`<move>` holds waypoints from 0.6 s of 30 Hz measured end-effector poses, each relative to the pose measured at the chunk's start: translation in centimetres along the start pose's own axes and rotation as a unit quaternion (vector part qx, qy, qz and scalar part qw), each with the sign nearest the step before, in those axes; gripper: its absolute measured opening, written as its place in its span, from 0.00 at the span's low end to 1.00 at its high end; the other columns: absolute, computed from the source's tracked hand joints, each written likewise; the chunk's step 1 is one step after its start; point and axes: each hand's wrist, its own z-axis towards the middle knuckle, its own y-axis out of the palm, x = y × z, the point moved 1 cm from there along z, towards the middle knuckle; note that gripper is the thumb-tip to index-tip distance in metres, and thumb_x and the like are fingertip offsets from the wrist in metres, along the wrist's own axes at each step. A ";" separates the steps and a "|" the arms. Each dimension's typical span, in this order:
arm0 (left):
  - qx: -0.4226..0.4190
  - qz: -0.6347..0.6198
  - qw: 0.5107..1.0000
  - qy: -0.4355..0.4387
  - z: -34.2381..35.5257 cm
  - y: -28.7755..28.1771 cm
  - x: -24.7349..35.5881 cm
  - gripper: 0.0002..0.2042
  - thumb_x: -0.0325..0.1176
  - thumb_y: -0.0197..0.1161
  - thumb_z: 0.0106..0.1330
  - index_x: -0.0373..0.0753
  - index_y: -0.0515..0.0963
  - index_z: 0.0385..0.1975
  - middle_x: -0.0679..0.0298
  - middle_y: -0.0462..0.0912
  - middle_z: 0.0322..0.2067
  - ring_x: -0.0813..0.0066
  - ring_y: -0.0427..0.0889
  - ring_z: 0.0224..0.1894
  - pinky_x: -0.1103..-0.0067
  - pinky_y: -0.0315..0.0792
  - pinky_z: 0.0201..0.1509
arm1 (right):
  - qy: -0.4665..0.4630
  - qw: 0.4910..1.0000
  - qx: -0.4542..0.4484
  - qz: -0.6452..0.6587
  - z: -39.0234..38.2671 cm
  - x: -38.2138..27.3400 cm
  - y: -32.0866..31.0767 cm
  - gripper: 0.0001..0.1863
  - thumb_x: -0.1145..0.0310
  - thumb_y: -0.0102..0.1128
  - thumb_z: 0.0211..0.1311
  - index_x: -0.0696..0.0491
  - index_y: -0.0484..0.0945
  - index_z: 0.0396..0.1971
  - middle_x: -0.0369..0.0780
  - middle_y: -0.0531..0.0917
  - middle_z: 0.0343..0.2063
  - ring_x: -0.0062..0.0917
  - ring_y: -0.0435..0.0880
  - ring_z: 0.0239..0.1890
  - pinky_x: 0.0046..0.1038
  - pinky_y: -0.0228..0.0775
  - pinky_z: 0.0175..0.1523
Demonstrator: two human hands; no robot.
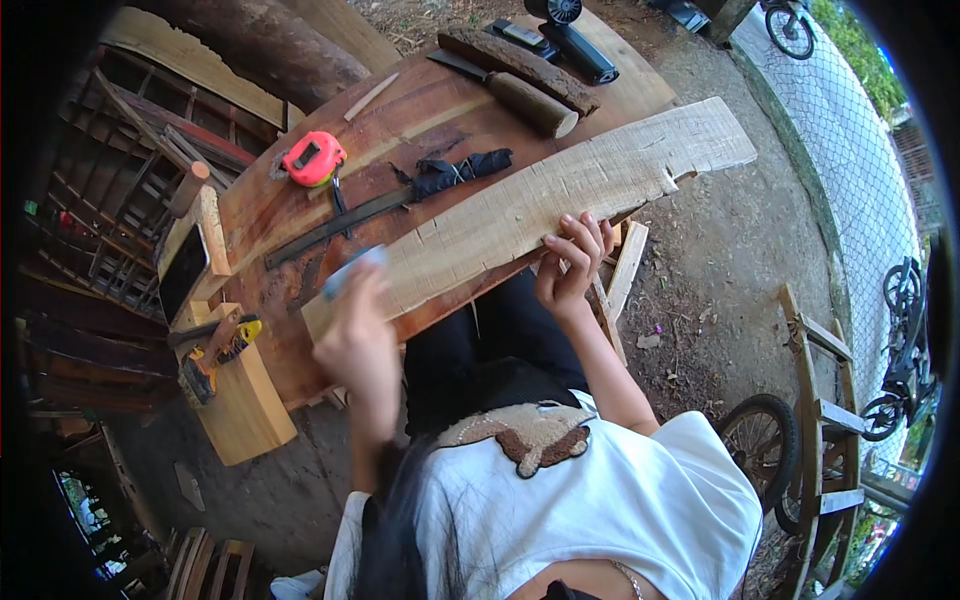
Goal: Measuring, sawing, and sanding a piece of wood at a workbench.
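Observation:
A long pale wooden board [540, 205] with cracks and a notched edge slants across the table in front of me. My right hand [578, 262] grips its near edge, fingers on top and the palm hidden beside it. At the board's left end, my left hand [357, 335] is smeared by motion. It is closed on a small light-blue thing [352, 268] against the board, too blurred to name. Just beyond the board lies a long dark blade [335, 228] with a black-wrapped handle [462, 172]. A pink tape measure [314, 158] is behind it.
On the wooden table [400, 125] are a wooden-handled knife [530, 104], a bark-covered stick [520, 68], a thin wood sliver [371, 97] and a small dark fan [580, 50]. A yellow-and-black tool [238, 340] rests on a timber block [240, 405] at left. A wooden ladder-like frame [835, 415] stands right.

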 end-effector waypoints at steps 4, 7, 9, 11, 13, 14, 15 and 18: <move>0.004 -0.055 0.992 0.112 2.3 5.2 5.2 0.08 0.26 0.60 0.60 0.40 0.79 0.39 0.63 0.83 0.44 0.69 0.82 0.48 0.76 0.76 0.49 | -0.007 1.000 -0.010 0.005 -0.2 -0.5 0.4 0.16 0.78 0.53 0.51 0.45 0.74 0.40 0.37 0.76 0.49 0.32 0.68 0.60 0.44 0.44 0.68; -0.021 -0.111 0.986 0.120 2.1 4.9 5.6 0.08 0.25 0.59 0.60 0.40 0.79 0.39 0.62 0.83 0.44 0.68 0.81 0.48 0.76 0.76 0.49 | 0.003 1.000 -0.020 -0.007 -0.5 -0.2 -0.2 0.15 0.78 0.53 0.51 0.45 0.74 0.40 0.37 0.76 0.49 0.32 0.68 0.60 0.44 0.45 0.68; -0.006 -0.112 0.991 0.078 0.5 3.1 2.7 0.11 0.18 0.60 0.55 0.39 0.81 0.37 0.62 0.83 0.42 0.70 0.83 0.46 0.76 0.77 0.47 | 0.005 1.000 -0.018 -0.008 -0.6 0.2 -0.3 0.15 0.77 0.54 0.51 0.45 0.74 0.40 0.37 0.76 0.49 0.32 0.68 0.60 0.45 0.44 0.68; 0.014 -0.077 0.997 0.019 -0.8 0.2 -0.2 0.14 0.13 0.56 0.55 0.36 0.81 0.37 0.61 0.84 0.41 0.71 0.84 0.43 0.78 0.81 0.43 | -0.002 1.000 -0.020 -0.016 -0.7 0.2 -0.5 0.15 0.76 0.54 0.51 0.45 0.74 0.40 0.37 0.76 0.49 0.32 0.68 0.60 0.45 0.44 0.68; 0.024 -0.067 0.997 -0.036 -2.0 -2.2 -3.6 0.13 0.14 0.54 0.59 0.34 0.81 0.39 0.59 0.83 0.43 0.65 0.83 0.45 0.77 0.82 0.42 | -0.002 1.000 -0.016 -0.010 -0.4 0.1 -0.2 0.15 0.76 0.54 0.51 0.45 0.74 0.40 0.37 0.76 0.49 0.32 0.68 0.60 0.45 0.44 0.68; 0.026 -0.054 0.998 -0.034 -2.0 -2.7 -4.2 0.14 0.13 0.53 0.59 0.34 0.81 0.40 0.58 0.82 0.44 0.64 0.83 0.46 0.77 0.82 0.42 | -0.002 1.000 -0.005 -0.008 -0.3 0.1 0.0 0.15 0.75 0.53 0.51 0.45 0.74 0.40 0.37 0.76 0.49 0.32 0.68 0.60 0.45 0.44 0.68; 0.028 -0.042 0.998 -0.030 -2.0 -3.0 -4.4 0.14 0.13 0.53 0.59 0.34 0.81 0.40 0.58 0.82 0.44 0.64 0.82 0.46 0.77 0.82 0.42 | -0.001 1.000 0.006 -0.008 -0.3 0.1 0.1 0.15 0.75 0.53 0.51 0.44 0.74 0.39 0.37 0.77 0.49 0.32 0.68 0.60 0.45 0.44 0.68; 0.046 -0.098 0.994 -0.013 -1.6 -0.3 -1.1 0.14 0.14 0.54 0.59 0.35 0.81 0.40 0.59 0.83 0.43 0.68 0.83 0.44 0.76 0.78 0.46 | -0.003 1.000 0.005 -0.009 -0.5 0.1 0.3 0.15 0.76 0.53 0.50 0.45 0.74 0.40 0.37 0.77 0.48 0.32 0.68 0.60 0.45 0.44 0.68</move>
